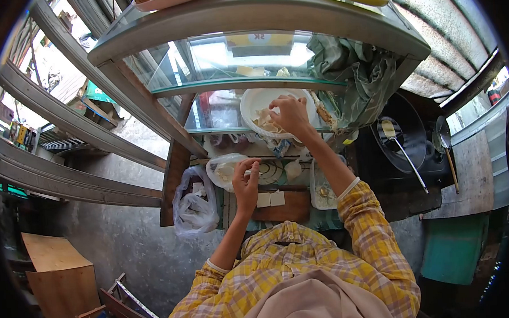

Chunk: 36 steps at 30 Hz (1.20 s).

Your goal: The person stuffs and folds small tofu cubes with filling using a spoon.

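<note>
My right hand [289,115] reaches forward into a white bowl [252,105] on the glass shelf, its fingers closed on pale food pieces [264,123] lying in the bowl. My left hand [246,185] hovers lower, over the work counter, its fingers bent near a clear plastic bag [224,170] with pale contents; whether it grips anything I cannot tell. Two pale square pieces [270,199] lie on a wooden board [288,210] just right of the left hand.
A glass display case [250,51] rises in front, green cloth [358,69] bunched at its right end. A dark wok [404,132] with a ladle sits right, a second ladle [448,150] beside it. A plastic bag [194,204] hangs at left. A clear container [322,190] stands by the board.
</note>
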Tool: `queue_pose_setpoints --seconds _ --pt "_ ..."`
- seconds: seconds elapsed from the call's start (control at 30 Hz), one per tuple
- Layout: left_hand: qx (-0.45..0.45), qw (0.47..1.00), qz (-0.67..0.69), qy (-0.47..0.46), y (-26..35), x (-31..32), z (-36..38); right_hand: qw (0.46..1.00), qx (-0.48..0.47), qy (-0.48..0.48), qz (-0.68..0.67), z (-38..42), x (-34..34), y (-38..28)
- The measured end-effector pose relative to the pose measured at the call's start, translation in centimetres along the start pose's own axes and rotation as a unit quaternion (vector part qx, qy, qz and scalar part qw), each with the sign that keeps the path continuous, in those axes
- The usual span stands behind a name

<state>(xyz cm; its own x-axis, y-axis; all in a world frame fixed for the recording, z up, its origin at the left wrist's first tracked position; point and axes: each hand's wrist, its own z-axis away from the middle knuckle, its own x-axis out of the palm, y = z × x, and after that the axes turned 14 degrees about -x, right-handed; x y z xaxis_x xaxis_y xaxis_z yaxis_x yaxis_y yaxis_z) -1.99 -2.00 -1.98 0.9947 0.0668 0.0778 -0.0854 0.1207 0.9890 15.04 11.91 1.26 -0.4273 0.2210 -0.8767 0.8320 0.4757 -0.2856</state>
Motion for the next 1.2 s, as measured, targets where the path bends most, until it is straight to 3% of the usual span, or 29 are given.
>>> queue_pose_setpoints --seconds 0.13,0.27,0.37,0.47,0.57,0.6,0.7,0.73,0.87,0.97,1.0,1.1,1.2 --pt "-0.026 0.993 -0.116 -0.005 -3.3 -1.3 0.4 0.984 -0.041 0.148 -0.087 4.1 -3.1 -2.1" --pt "0.0 0.94 -0.32 -0.122 -10.0 -2.9 0.7 0.969 0.024 0.153 -0.195 13.0 -3.1 -3.6" --pt "0.081 0.864 -0.482 -0.122 -14.3 -3.3 1.5 0.978 0.149 0.138 -0.051 21.8 -1.5 -2.1" --pt "0.076 0.82 -0.552 -0.133 -17.0 -3.5 1.6 0.929 0.327 0.046 0.17 29.4 -2.0 -2.0" --pt "0.066 0.78 -0.607 -0.139 -16.3 -2.7 2.1 0.87 0.484 -0.038 0.082 34.6 -2.4 -1.5" --pt "0.064 0.778 -0.608 -0.144 -16.4 -2.7 2.0 0.879 0.469 -0.022 0.086 35.5 -2.2 -1.4" --pt "0.069 0.781 -0.6 -0.161 -17.3 -2.8 1.3 0.843 0.508 0.075 -0.161 36.7 -1.8 -0.7" --pt "0.075 0.786 -0.591 -0.166 -17.6 -3.1 1.0 0.873 0.453 0.136 -0.121 36.9 -0.7 -0.6" --pt "0.09 0.811 -0.55 -0.179 -17.4 -3.7 0.7 0.853 0.442 0.246 -0.129 35.4 1.4 -0.2" --pt "0.094 0.814 -0.542 -0.185 -17.3 -3.8 0.6 0.794 0.428 0.329 -0.279 34.1 3.3 0.1" --pt "0.097 0.814 -0.541 -0.188 -17.4 -3.9 0.6 0.814 0.446 0.264 -0.263 33.9 3.2 -0.1" --pt "0.102 0.818 -0.535 -0.188 -17.6 -4.1 0.3 0.909 0.339 0.211 -0.116 33.0 2.4 -0.3" --pt "0.087 0.823 -0.529 -0.19 -18.0 -4.1 0.0 0.933 0.305 0.183 -0.052 32.2 0.7 -1.2"
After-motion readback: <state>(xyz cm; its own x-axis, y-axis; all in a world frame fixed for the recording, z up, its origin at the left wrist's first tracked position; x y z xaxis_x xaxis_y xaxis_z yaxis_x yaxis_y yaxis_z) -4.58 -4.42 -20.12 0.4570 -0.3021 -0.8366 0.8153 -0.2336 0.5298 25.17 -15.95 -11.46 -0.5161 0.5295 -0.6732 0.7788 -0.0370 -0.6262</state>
